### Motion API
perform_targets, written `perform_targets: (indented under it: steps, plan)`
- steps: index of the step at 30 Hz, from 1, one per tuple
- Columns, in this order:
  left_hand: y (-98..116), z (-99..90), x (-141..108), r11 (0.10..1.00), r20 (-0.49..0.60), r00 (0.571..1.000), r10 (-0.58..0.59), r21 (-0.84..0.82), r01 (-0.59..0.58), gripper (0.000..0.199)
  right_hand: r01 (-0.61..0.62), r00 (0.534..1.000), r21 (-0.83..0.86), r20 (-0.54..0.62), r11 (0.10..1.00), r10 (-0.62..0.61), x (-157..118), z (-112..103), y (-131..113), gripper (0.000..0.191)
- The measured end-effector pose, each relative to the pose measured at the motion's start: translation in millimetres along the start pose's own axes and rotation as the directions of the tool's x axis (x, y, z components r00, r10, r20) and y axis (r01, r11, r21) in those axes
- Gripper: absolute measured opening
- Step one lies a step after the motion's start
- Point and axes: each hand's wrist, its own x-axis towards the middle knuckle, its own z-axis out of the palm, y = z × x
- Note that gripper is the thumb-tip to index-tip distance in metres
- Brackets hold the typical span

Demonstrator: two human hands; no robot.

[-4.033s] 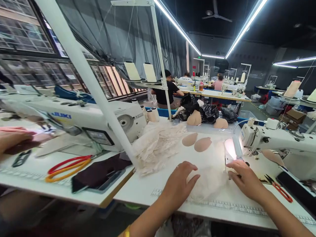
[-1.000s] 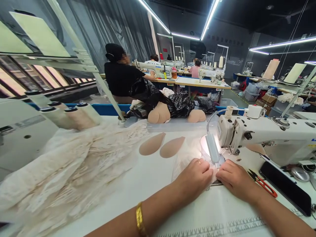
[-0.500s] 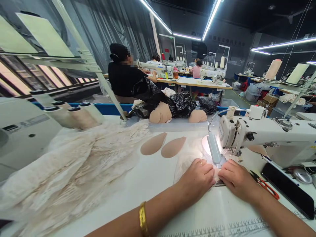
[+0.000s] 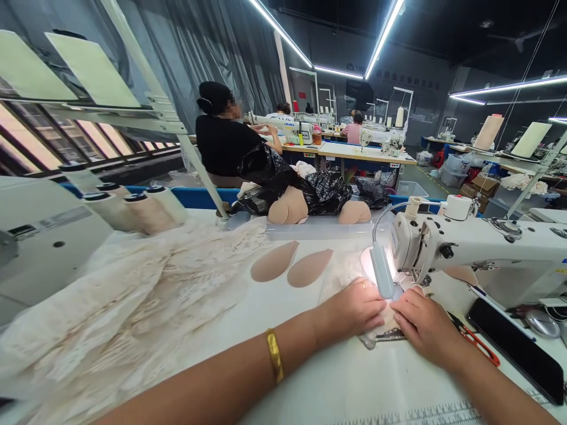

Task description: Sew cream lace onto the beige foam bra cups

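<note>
Under the head of the white sewing machine (image 4: pixel 443 236) lies a piece of pale lace fabric (image 4: pixel 336 277), lit by a small lamp (image 4: pixel 381 271) on a bendy neck. My left hand (image 4: pixel 358 307), wearing a ring, has its fingers closed on the fabric left of the needle area. My right hand (image 4: pixel 420 321) pinches the same fabric close to the presser foot. The fingertips of both hands nearly meet, and the lamp and fingers hide the needle point. Two beige teardrop-shaped pads (image 4: pixel 274 261) lie flat to the left of the lace.
A heap of cream lace (image 4: pixel 133 295) covers the left side of the table. Right of my hand are orange-handled snips (image 4: pixel 481 345) and a black phone (image 4: pixel 518 348). Thread cones (image 4: pixel 150 212) stand at back left. Beyond the table a person (image 4: pixel 228 136) sits sewing.
My left hand has moved slightly forward and up with the fabric, its forearm straighter. More of the fabric's near edge shows below the fingers. My right hand has barely moved.
</note>
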Motion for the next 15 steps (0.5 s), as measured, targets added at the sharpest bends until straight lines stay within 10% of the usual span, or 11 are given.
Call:
perform_targets:
  steps: [15]
  plan:
    - [-21.4, -10.9, 13.2, 0.998, 0.06, 0.997, 0.043, -0.051, -0.04, 0.011, -0.041, 0.999, -0.052, 0.005, 0.998, 0.041, 4.0, -1.2, -0.2, 0.019]
